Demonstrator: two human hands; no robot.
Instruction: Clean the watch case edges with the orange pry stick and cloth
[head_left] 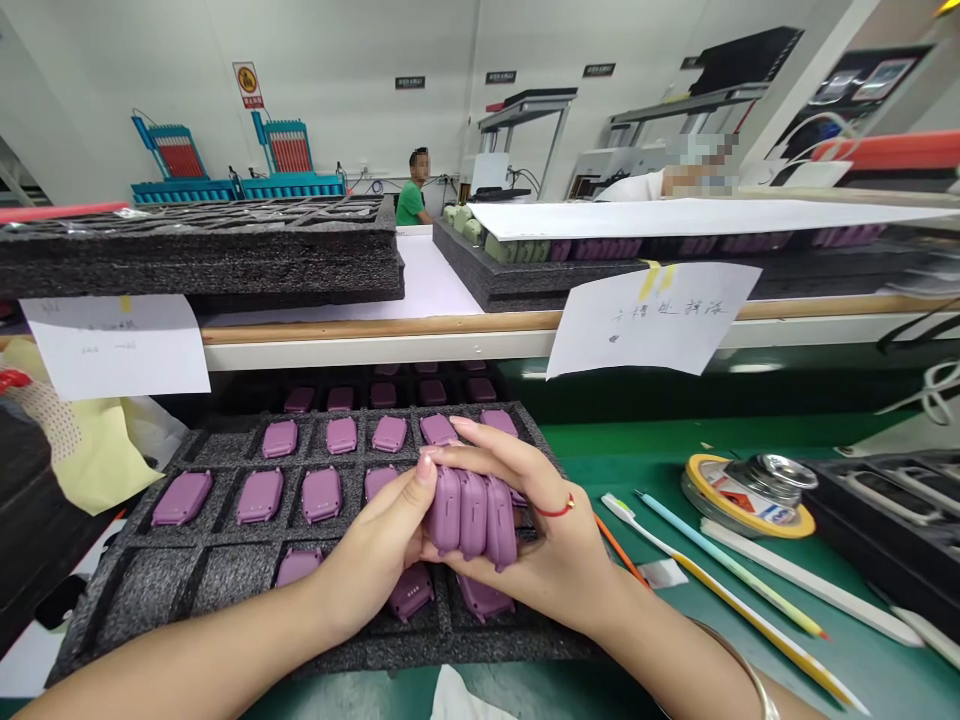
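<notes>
Three purple smartwatch casings stood on edge, side by side, between the person's two hands, above the black foam tray. Their long axes ran roughly upright. Neither hand was nearer: the left hand pinched from the left, thumb pressed to the upper corner of the end casing, while the right hand curled round from the right, fingers arched over the tops; I couldn't make out every fingertip. The casings looked smooth and matte, round-cornered, with a slim slot along each side. More purple casings lay flat in the coarse, speckled foam's square pockets. Rightward, a slender plastic toothbrush lay across the glossy green counter.
</notes>
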